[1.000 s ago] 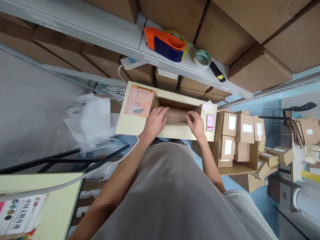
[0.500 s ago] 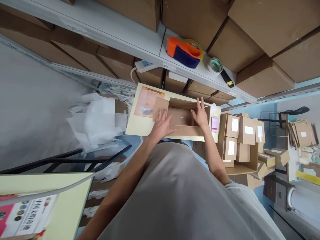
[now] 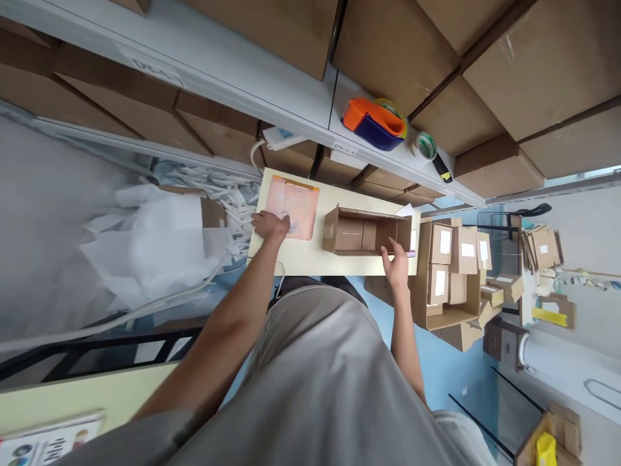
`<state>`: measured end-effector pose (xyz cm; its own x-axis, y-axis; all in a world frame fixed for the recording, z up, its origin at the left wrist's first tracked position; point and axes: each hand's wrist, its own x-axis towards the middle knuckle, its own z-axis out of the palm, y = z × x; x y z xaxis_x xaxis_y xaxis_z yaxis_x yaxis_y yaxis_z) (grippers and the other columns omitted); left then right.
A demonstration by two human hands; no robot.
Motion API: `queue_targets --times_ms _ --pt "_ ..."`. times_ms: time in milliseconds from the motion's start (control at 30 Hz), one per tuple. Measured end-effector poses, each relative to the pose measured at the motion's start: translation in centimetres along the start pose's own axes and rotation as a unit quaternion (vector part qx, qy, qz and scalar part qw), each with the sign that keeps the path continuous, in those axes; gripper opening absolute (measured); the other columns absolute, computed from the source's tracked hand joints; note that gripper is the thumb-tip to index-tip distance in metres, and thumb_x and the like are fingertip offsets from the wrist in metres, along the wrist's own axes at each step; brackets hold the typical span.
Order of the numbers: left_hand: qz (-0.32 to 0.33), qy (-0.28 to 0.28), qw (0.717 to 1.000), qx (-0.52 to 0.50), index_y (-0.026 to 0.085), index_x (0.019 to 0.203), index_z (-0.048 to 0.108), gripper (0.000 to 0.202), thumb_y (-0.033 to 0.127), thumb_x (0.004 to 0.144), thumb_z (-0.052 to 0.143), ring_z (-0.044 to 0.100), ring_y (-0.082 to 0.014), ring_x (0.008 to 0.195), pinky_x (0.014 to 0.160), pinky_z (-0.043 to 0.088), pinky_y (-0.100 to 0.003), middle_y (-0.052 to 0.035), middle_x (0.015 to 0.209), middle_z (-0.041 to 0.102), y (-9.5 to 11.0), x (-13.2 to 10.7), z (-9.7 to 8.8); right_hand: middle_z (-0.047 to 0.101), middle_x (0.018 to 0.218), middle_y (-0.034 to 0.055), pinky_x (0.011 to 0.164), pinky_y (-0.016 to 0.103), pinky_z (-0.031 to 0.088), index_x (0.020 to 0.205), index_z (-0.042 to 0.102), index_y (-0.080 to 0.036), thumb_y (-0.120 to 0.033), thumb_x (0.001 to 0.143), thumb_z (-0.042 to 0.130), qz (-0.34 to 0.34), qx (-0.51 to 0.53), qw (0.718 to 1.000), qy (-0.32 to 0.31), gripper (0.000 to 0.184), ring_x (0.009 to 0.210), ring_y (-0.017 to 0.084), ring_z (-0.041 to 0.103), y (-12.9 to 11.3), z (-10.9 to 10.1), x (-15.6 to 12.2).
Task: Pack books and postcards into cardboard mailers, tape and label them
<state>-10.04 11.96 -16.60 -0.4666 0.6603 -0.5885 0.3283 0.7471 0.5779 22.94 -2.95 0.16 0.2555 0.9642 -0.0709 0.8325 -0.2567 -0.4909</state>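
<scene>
An open-topped cardboard box [image 3: 330, 234] stands on a pale yellow table [image 3: 301, 264], its inside bare. My right hand [image 3: 397, 264] touches the box's near rim by the right corner, thumb and fingers apart. Left of the box lies a flat pink-orange book or booklet [image 3: 303, 207]. My left hand [image 3: 270, 225] is over its lower left edge, fingers stretched and thumb apart; whether it presses on it I cannot tell. A phone [image 3: 413, 243] shows partly behind the box's right end.
A shelf with large cartons [image 3: 392, 52] runs above the table, holding an orange-and-blue tape dispenser [image 3: 373, 126], a tape roll [image 3: 426, 146] and a cutter [image 3: 442, 167]. White packing sheets [image 3: 165, 226] pile up left. Labelled small boxes [image 3: 439, 285] fill a carton at right.
My left hand has gone left from the box to the booklet. The box's left flap, earlier spread over the booklet, now stands upright. My right hand has come down to the near rim.
</scene>
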Motion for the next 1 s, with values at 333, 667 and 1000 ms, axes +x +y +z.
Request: queue_targets --times_ms 333,667,1000 --pt "0.059 -0.040 0.997 0.016 0.017 0.115 0.062 0.034 0.019 0.082 0.073 0.069 -0.0480 0.136 0.120 0.051 -0.062 -0.0296 0.135 0.073 -0.3 0.1 -2.0 0.080 0.141 0.0207 0.115 0.059 0.061 0.141 0.078 -0.020 -0.065 0.111 0.054 0.030 0.018 0.999 -0.020 0.060 0.131 0.040 0.077 0.6 -1.5 -1.9" --pt "0.230 0.080 0.966 -0.087 0.024 0.116 0.060 0.029 0.035 0.090 0.067 0.077 -0.0359 0.109 0.107 0.062 -0.053 -0.0115 0.110 0.077 -0.1 -11.7 -10.5 0.084 0.133 0.0165 0.110 0.056 0.064 0.140 0.079 -0.022 -0.055 0.109 0.062 -0.027 0.058 0.991 -0.120 0.049 0.120 0.037 0.081 2.6 -1.2 3.5" --pt "0.426 0.042 0.888 -0.165 0.026 0.102 0.060 0.036 0.050 0.082 0.078 0.072 -0.0220 0.079 0.072 0.058 -0.032 -0.0003 0.089 0.071 7.3 -22.0 -12.8 0.085 0.120 0.0139 0.107 0.053 0.065 0.140 0.078 -0.021 -0.039 0.101 0.072 -0.055 0.067 0.983 -0.160 0.043 0.108 0.035 0.081 7.2 -1.5 8.5"
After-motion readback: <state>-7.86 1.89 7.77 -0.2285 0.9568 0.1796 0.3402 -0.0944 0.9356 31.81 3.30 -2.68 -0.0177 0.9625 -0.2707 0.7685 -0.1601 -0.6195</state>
